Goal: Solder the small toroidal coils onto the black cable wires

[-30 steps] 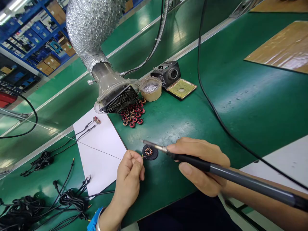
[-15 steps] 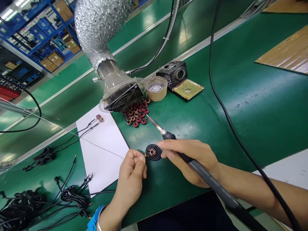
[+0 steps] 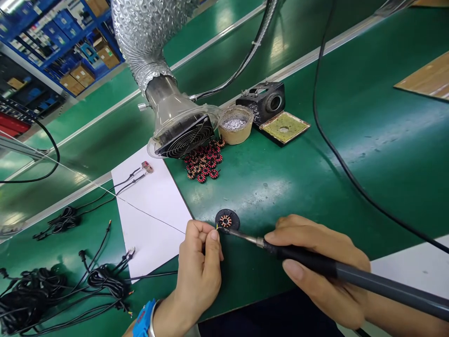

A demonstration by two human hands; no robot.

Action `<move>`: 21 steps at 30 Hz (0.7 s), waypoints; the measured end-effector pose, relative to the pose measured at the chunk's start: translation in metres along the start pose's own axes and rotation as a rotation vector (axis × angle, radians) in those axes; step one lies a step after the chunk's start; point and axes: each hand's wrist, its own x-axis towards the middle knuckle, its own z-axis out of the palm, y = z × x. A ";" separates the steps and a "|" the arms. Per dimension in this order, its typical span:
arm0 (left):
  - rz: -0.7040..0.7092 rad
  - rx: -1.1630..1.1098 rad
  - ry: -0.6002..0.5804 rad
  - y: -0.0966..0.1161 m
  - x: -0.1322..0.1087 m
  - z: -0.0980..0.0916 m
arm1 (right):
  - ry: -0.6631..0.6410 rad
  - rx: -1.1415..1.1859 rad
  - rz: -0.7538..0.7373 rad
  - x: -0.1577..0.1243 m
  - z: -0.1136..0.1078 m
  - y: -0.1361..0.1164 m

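We note no brand or legible writing on anything near the fingers; the blue wristband (image 3: 142,319) on the left wrist carries a small marking that we cannot read, and a metal bangle (image 3: 152,319) sits beside it. The left hand (image 3: 198,267) rises from the lower edge of the view with its fingers curled, the thumb and forefinger pinched on a thin black wire (image 3: 150,214) that runs away from the fingers across a white paper sheet (image 3: 157,196). The right hand (image 3: 315,267), forearm entering from the lower right, clenches a soldering iron (image 3: 351,271) in a pen grip, with the shaft pointing toward the left fingertips. The iron's tip (image 3: 222,230) lies at the wire's bared end, just past those fingertips; whether they touch we cannot tell. Directly above the left fingertips, a copper-wound toroid coil (image 3: 225,221) sits on a black disc (image 3: 233,216) lying flat on the green bench mat (image 3: 315,154). Farther beyond the fingers lies a heap of similar coils (image 3: 203,161), below a fume extractor fan (image 3: 184,138) and beside a solder pot (image 3: 235,131). Bundled black cables (image 3: 105,283) lie to the left of the left hand.
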 end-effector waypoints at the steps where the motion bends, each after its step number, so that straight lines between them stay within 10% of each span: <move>1: -0.001 -0.002 0.000 0.000 0.000 0.000 | 0.002 -0.002 0.000 0.001 0.000 0.000; 21: -0.002 -0.013 -0.006 0.002 -0.001 0.001 | 0.033 0.052 -0.045 -0.001 0.002 0.001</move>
